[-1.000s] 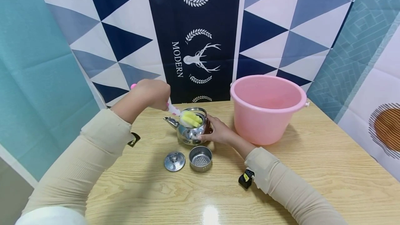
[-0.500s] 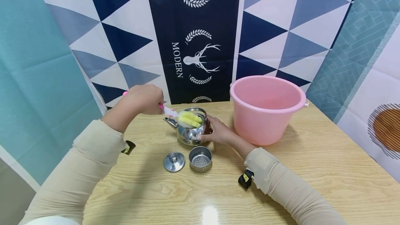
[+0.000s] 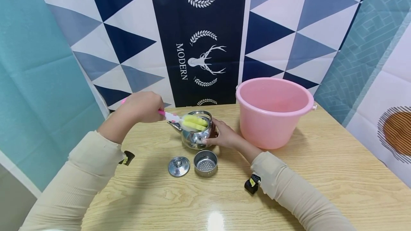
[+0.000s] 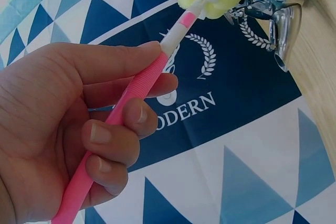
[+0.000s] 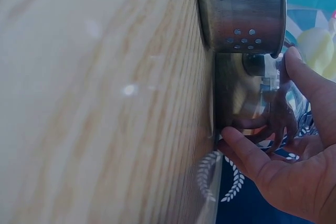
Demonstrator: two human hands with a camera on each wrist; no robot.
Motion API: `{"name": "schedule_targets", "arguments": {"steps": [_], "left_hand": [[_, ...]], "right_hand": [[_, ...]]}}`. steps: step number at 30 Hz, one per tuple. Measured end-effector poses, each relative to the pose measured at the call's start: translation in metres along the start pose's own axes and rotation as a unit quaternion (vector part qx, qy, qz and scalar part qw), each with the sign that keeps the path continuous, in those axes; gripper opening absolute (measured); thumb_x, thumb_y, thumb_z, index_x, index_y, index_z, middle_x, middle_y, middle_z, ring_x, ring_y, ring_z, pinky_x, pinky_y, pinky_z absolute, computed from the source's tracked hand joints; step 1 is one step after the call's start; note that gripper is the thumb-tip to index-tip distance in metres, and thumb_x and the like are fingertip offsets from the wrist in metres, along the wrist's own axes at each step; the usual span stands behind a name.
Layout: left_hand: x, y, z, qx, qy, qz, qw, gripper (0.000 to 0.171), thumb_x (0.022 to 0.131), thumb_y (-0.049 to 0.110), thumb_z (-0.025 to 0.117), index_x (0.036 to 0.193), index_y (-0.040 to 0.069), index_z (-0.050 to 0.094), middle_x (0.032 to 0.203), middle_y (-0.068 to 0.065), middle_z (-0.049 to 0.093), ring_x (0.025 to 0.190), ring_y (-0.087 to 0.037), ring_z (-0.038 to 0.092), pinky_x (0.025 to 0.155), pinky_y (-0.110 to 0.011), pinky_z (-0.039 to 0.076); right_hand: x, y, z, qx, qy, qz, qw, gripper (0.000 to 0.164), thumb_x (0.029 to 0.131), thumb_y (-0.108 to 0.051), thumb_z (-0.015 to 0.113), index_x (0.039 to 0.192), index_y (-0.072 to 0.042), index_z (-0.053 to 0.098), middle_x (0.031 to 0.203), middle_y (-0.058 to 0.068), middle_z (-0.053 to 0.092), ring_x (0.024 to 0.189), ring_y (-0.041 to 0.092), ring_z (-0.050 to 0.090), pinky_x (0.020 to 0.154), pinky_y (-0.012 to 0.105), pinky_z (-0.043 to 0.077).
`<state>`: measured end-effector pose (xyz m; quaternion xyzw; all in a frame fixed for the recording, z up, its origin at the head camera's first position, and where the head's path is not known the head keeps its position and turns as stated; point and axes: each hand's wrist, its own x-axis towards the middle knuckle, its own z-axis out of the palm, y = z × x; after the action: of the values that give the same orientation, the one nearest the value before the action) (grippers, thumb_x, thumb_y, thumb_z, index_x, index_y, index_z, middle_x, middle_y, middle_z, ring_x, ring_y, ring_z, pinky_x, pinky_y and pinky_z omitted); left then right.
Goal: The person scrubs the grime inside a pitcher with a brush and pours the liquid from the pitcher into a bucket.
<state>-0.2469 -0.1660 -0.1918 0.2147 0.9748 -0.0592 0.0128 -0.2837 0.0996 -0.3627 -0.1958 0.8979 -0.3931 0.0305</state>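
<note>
I'm holding the brush (image 4: 149,72), left fingers (image 4: 113,140) curled | cupping the kettle (image 3: 192,139), right fingers (image 5: 247,153) spread wide | judging steady bracing vital

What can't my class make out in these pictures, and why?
Head view: inside the kettle, mostly blocked by the yellow sponge.
Head view: most of the brush handle, covered by the left hand.
Right wrist view: part of the strainer, cut off by the top edge.
</note>
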Motion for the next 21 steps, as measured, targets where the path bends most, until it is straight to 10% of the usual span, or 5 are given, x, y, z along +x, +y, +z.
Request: {"name": "schedule_targets", "arguments": {"steps": [21], "left_hand": [[-0.015,-0.006,0.014,0.004,0.052,0.014,0.9985,0.017,0.086,0.023,0.07,0.07,0.017,0.067,0.06,0.002,0.052,0.059,-0.018,0.048,0.052,-0.032,0.036]], "right_hand": [[-0.001,-0.003,0.0,0.003,-0.006,0.013,1.0,0.1,0.077,-0.036,0.083,0.154,-0.007,0.026,0.151,0.024,0.033,0.14,0.04,0.029,0.111,0.054,0.025]]}}
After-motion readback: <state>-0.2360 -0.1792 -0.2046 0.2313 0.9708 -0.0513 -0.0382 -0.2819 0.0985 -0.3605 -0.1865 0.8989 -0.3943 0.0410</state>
